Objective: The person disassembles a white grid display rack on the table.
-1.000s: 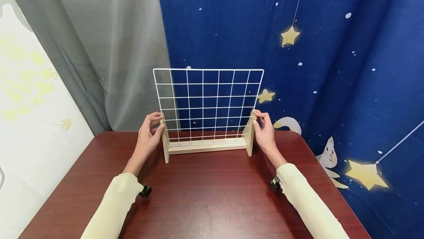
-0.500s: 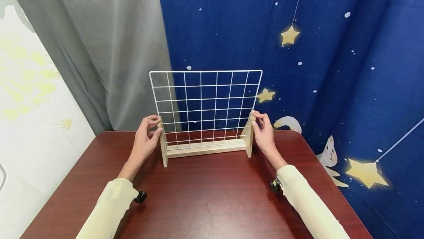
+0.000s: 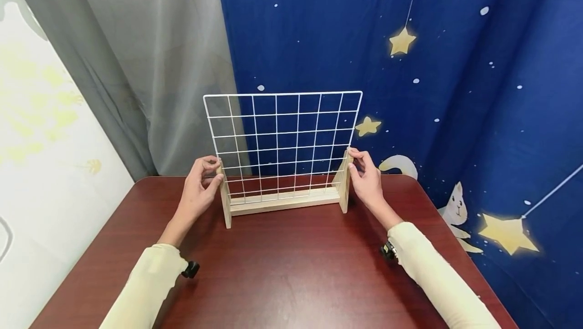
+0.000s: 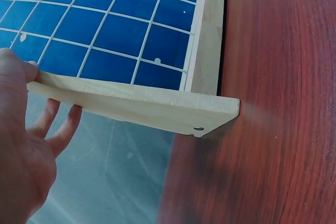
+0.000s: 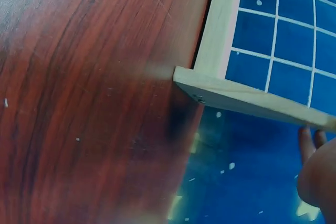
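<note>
A white wire grid (image 3: pixel 276 114) stands upright in a pale wooden stand on the table. The stand has a low crossbar (image 3: pixel 284 204) between a left side panel (image 3: pixel 225 201) and a right side panel (image 3: pixel 343 190). My left hand (image 3: pixel 198 187) pinches the left panel near its top, thumb at the front edge and fingers on the outer face. In the left wrist view, two screw heads (image 4: pixel 198 128) show low on that panel. On the other side, my right hand (image 3: pixel 368 181) pinches the right panel the same way; its grip is partly cut off in the right wrist view.
The reddish-brown table (image 3: pixel 282 263) has its far edge right behind the stand. Beyond it hang a grey curtain (image 3: pixel 191 66) and a blue curtain (image 3: pixel 319 40) with printed stars. Black wrist cameras sit at both cream sleeves (image 3: pixel 141 288).
The stand's left end has swung a little toward me and to the left, with my left hand on it. The right end stays nearly in place. The head view has shifted slightly.
</note>
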`<state>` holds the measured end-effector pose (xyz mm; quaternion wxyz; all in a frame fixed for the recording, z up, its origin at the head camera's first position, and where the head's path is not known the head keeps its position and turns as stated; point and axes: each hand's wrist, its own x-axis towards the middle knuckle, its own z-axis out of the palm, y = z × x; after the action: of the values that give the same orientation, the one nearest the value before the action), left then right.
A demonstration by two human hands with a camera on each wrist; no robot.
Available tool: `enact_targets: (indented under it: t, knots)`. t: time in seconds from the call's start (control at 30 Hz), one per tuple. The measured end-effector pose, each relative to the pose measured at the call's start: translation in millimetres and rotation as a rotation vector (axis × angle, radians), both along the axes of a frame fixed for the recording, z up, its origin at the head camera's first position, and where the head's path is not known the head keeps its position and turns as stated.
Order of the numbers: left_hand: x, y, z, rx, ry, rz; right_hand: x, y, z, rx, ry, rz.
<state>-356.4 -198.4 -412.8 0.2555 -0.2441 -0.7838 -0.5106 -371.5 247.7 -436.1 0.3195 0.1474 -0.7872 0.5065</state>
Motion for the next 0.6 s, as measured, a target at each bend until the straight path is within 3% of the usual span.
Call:
enact_targets:
  t: [0.1, 0.27, 0.4, 0.6]
  knots:
    - [2.2, 0, 0.0, -0.003, -0.01, 0.005, 0.5, -3, -2.7, 0.145, 0.015, -0.121]
    - [5.1, 0, 0.0, 0.01, -0.039, -0.007, 21.0, -16, 1.6, 0.339, -0.014, -0.295]
    - [5.3, 2, 1.6, 0.019, -0.051, -0.006, 37.4, -28, 9.3, 0.416, -0.026, -0.414]
    - [4.6, 3, 3.9, 0.024, -0.05, 0.005, 51.6, -51, 31.5, 0.483, 0.078, -0.499]
